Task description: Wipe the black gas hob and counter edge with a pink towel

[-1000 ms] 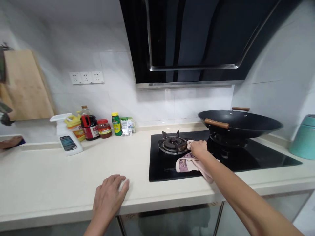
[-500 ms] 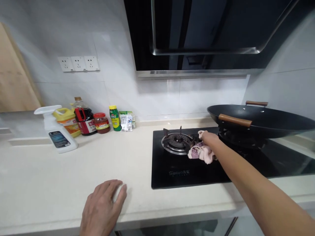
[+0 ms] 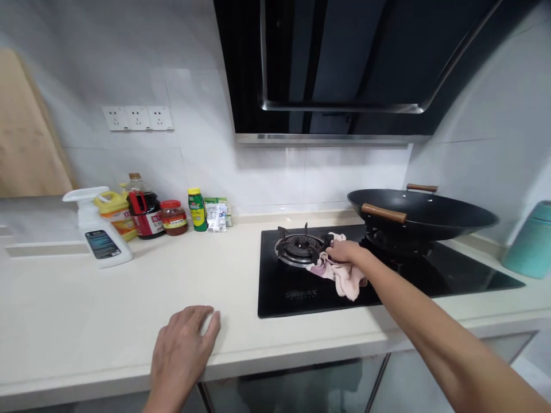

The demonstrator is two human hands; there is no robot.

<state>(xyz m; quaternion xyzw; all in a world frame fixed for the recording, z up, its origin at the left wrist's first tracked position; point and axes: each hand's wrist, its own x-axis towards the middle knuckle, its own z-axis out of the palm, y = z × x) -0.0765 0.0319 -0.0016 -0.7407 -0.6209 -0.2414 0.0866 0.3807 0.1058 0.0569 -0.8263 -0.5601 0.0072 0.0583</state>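
Observation:
My right hand (image 3: 343, 251) is closed on a pink and purple cloth (image 3: 348, 280), pressed against the right side of the left burner (image 3: 300, 248). Part of the cloth hangs loose over the black glass gas stove (image 3: 275, 307); the fingertips are hidden in its folds. My left hand (image 3: 184, 338) rests on the white countertop (image 3: 129, 310) near the front edge, fingers slightly curled and thumb apart, holding nothing. A large black wok (image 3: 426, 215) with wooden handles sits over the right burner, beyond my right hand.
On the left stand a white spray bottle (image 3: 102, 235), a yellow jug (image 3: 115, 213), a dark sauce bottle (image 3: 144, 212), a red-lidded jar (image 3: 173, 218) and a green bottle (image 3: 197, 211). A range hood (image 3: 331, 74) overhangs the stove. A teal container (image 3: 531, 244) stands far right.
My right hand has shifted slightly toward the burner and the cloth now spreads lower in front. The view has turned a little right, bringing in the teal container. My left hand stays on the counter.

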